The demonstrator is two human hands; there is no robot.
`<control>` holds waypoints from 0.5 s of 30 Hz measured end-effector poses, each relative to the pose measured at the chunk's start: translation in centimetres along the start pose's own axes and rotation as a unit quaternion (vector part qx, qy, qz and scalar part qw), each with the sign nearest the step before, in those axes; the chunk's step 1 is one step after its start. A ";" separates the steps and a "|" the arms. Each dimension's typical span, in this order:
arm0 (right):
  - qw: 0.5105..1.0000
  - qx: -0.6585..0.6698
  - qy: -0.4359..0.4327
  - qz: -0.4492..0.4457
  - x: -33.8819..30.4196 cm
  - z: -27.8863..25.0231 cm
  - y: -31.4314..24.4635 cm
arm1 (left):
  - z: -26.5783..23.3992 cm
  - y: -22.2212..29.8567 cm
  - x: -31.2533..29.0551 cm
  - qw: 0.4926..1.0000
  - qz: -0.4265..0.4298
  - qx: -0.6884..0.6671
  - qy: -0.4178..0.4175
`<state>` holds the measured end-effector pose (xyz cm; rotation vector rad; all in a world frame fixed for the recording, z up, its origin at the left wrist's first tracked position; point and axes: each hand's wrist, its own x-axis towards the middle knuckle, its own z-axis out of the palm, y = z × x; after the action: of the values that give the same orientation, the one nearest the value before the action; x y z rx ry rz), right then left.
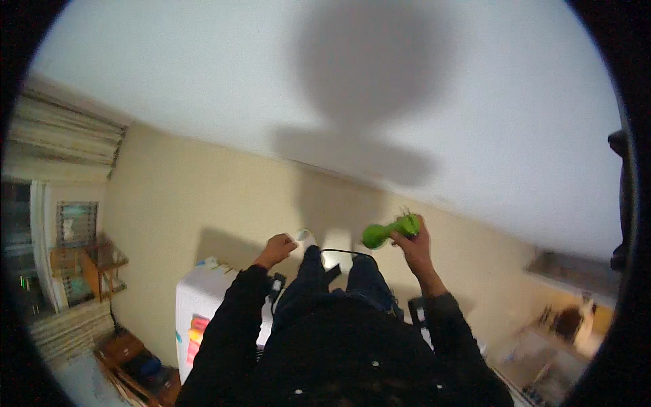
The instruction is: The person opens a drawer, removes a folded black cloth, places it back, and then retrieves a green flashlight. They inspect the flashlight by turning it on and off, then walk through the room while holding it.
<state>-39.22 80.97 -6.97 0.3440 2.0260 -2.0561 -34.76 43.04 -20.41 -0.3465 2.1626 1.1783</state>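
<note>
My right hand (412, 245) is raised out to the right, its fingers closed around a bright green thing (378, 236). This has two rounded ends joined by a narrower middle, with thin prongs standing up from the end nearer my palm. My left hand (277, 251) is in front of me, left of the green thing and well apart from it. Its fingertips are drawn together beside a small whitish rounded thing (304, 237). Blur hides whether my fingers pinch that or only overlap it in view. Both forearms are in dark sleeves.
At my left is a white box-like piece of furniture (196, 298) with red and yellow patches and small things on top. Farther left are curtains (68, 132), a window and a wooden shelf (102, 268). A cluttered surface (542, 356) lies at lower right. My shadow falls on a pale surface ahead.
</note>
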 end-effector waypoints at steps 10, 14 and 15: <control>0.990 0.024 -0.132 0.032 -2.7 0.0 -3.7 | 4.3 6.9 -4.7 0.965 -0.105 -0.239 -0.006; 0.966 0.000 -0.251 -0.058 0.3 8.0 -5.8 | 0.7 6.2 -7.6 0.902 -0.113 -0.417 -0.017; 0.956 -0.009 -0.290 -0.038 0.2 10.5 -6.6 | -0.9 5.5 -8.9 0.883 -0.112 -0.454 -0.021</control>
<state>-41.62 70.52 -0.65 -0.3168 1.7067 -1.8810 -31.18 44.75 -10.73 -0.9209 1.3385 1.9656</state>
